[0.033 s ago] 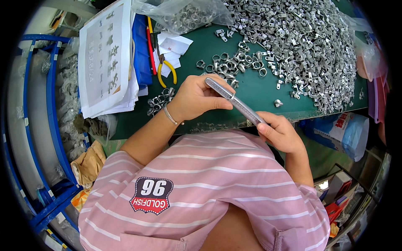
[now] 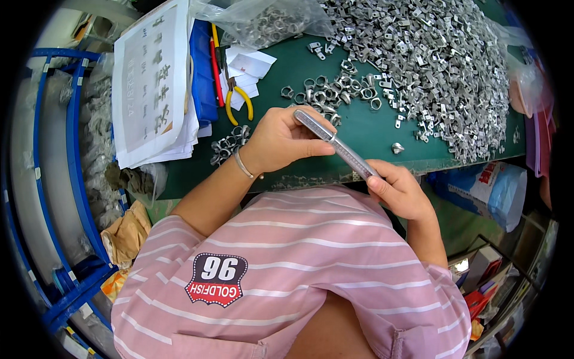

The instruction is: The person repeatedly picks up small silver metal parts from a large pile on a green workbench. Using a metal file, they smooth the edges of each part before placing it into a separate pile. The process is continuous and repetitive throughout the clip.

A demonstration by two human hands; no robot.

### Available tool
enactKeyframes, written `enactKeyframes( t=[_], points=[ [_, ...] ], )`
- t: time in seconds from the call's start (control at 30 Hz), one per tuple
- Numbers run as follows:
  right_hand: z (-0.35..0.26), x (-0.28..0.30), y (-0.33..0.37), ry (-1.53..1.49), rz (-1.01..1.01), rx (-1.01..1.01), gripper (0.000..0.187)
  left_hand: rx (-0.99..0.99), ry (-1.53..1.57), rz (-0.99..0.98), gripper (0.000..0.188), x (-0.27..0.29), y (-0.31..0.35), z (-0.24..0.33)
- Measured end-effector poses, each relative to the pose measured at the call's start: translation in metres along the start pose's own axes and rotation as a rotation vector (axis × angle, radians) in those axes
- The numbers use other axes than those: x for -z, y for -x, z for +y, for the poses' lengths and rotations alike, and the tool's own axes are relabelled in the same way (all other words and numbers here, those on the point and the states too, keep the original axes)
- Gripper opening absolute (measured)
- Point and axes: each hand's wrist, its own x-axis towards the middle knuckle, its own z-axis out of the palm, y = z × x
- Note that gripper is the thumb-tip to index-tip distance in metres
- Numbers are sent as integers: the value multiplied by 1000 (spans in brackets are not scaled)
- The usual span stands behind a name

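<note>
A grey metal ring mandrel (image 2: 354, 160) with fine markings along its length slants across in front of me, over the table's near edge. A thin metal ring (image 2: 332, 138) sits around its middle. My left hand (image 2: 286, 139) is closed at the upper part, its thumb tip and fingers beside the ring. The lower right end is pinched between the thumb and fingers of my right hand (image 2: 399, 186). Several loose metal rings (image 2: 326, 93) lie on the green table beyond, and another small group of rings (image 2: 226, 145) lies by my left wrist.
A large heap of small metal brackets (image 2: 430, 78) covers the table's right. On the left are yellow-handled pliers (image 2: 240, 103), a red pen (image 2: 216, 69), a blue bin (image 2: 203, 72) and a printed sheet (image 2: 149, 84). Beyond stands a plastic bag of rings (image 2: 269, 24). Blue shelving (image 2: 75, 119) flanks my left.
</note>
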Motion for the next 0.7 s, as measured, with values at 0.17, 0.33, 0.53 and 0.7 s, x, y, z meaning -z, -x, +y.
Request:
enactKeyframes(
  t=[0.17, 0.33, 0.53, 0.7],
  points=[
    [2, -2, 2, -162, 43, -27, 33, -31, 275, 125, 17, 13, -5, 9],
    [16, 11, 11, -237, 263, -10, 34, -228, 306, 406, 15, 39, -11, 31],
    [11, 9, 7, -241, 261, 34, 34, -171, -989, 201, 11, 24, -10, 8],
    [17, 7, 8, -237, 267, 36, 34, -346, -1268, 157, 11, 23, -6, -1]
  ],
)
